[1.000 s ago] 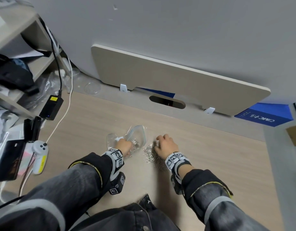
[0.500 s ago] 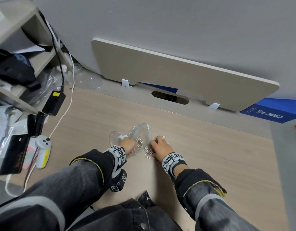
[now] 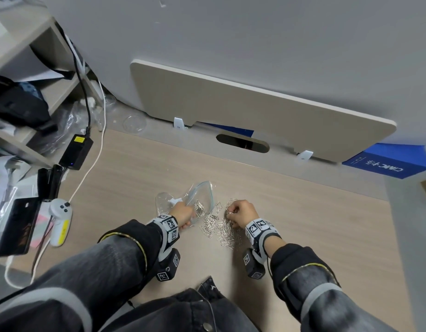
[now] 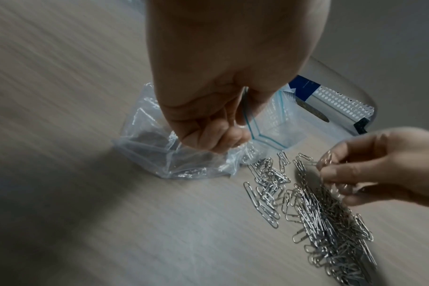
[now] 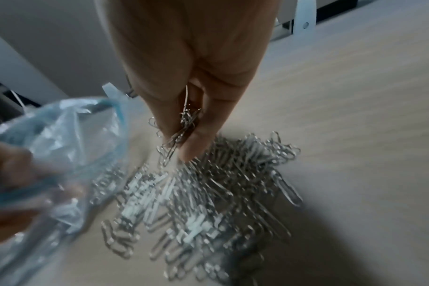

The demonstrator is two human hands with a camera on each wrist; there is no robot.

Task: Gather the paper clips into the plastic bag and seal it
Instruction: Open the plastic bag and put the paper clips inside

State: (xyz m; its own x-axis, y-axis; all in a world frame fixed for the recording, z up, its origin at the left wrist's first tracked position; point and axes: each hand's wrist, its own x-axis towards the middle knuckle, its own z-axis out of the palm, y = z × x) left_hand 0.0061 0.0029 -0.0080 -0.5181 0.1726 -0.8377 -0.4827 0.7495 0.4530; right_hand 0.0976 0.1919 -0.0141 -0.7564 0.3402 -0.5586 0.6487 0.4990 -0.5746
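On desk: left hand (image 4: 208, 108) fingers pinch plastic bag (image 4: 159, 154) rim; right hand (image 5: 184, 87) fingers pinch paper clips (image 5: 208, 193).

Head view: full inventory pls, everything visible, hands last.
paper clips: many, silver, loose pile on the desk between the hands; a few inside the bag
bag: one, clear with blue zip edge, mouth open, left of the pile
desk: one, light wood
board: one, beige, leaning on the wall behind the desk
box: one, blue, far right under the board
power brick: one, black with yellow label, far left
controller: one, white, left edge
shelf: one, beige, top left, cluttered
left hand: grips the bag's edge
right hand: pinches some clips above the pile
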